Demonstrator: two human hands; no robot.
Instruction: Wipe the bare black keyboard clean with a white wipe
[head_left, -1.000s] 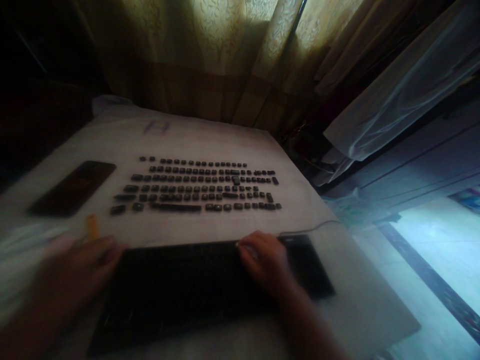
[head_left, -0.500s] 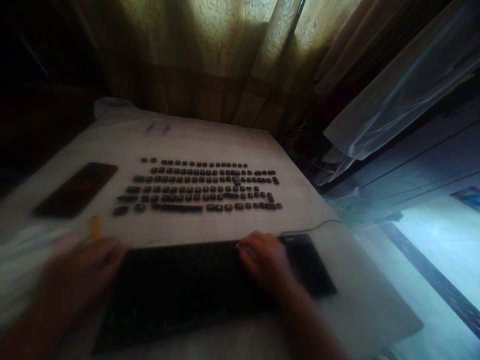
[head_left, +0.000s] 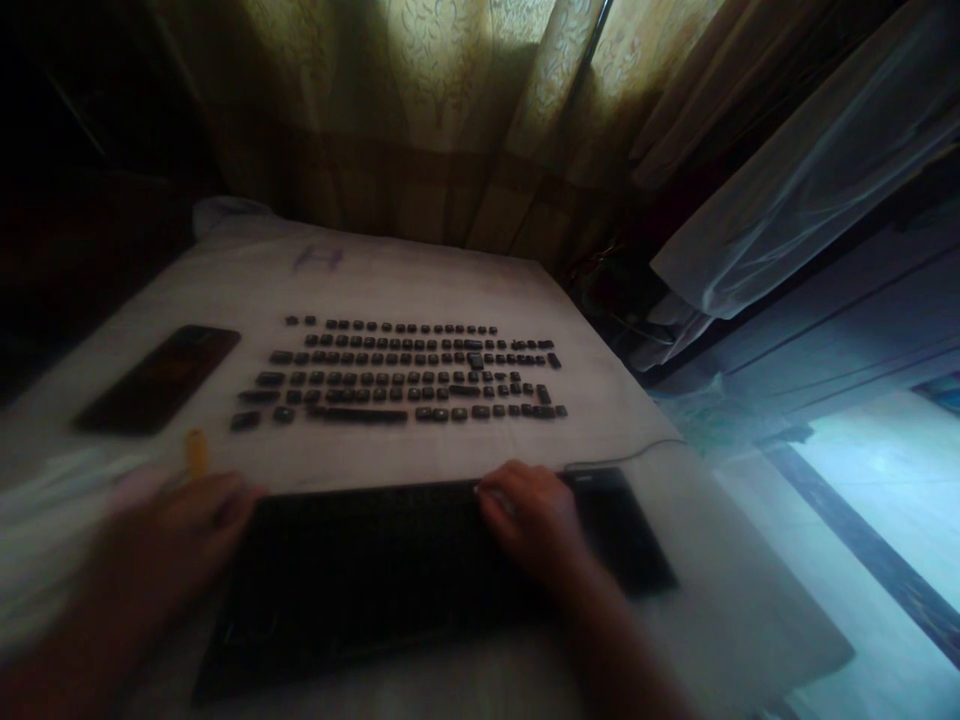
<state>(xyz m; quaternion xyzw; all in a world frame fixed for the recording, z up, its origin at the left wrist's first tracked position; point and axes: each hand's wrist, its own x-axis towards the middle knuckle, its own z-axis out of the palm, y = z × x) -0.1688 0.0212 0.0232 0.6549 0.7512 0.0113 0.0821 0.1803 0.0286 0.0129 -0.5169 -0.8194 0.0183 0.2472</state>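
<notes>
Daylight is glowing through a patterned yellow-green curtain (head_left: pixel 450 90) hanging behind the table (head_left: pixel 420 275), which is wearing a pale cloth. A thin dark rod (head_left: pixel 594 45) is slanting across the folds. To the right a sheer white sheet (head_left: pixel 810 170) is drooping over dark panelling, and cool bluish light is washing over the pale floor (head_left: pixel 885 460), where a dark stripe (head_left: pixel 862 545) is running. The left corner is sitting in deep shadow.

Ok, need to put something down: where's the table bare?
Bare white cloth: beyond the rows of loose black keycaps, toward the yellow curtain, and right of them. Crowded: dark phone left, black keyboard base under left hand and right hand.
</notes>
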